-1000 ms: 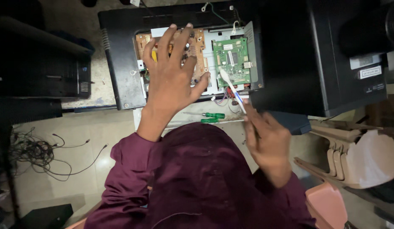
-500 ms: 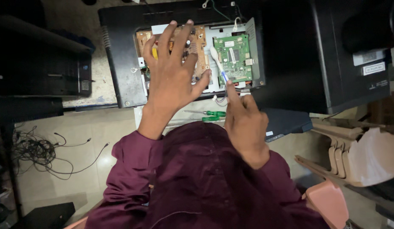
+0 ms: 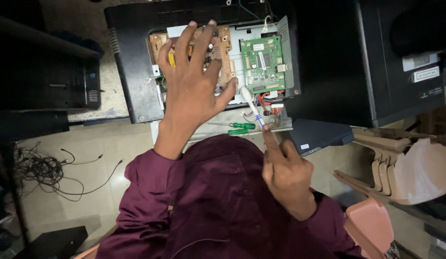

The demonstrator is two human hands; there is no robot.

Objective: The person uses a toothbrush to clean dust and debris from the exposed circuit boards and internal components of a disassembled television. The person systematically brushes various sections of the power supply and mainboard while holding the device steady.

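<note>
Now left hand (image 3: 194,81) splayed on brown circuit board (image 3: 218,45), right hand (image 3: 285,175) gripping screwdriver (image 3: 252,105)

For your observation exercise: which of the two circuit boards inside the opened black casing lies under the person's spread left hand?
The tan-brown circuit board, on the left, lies under the left hand; the green circuit board beside it is uncovered.

Head camera, looking steeply down from above

It faces the opened black device (image 3: 136,62) from close range, the green circuit board (image 3: 262,64) just above frame centre; the wearer's maroon sleeves (image 3: 151,192) fill the lower frame below that board.
</note>
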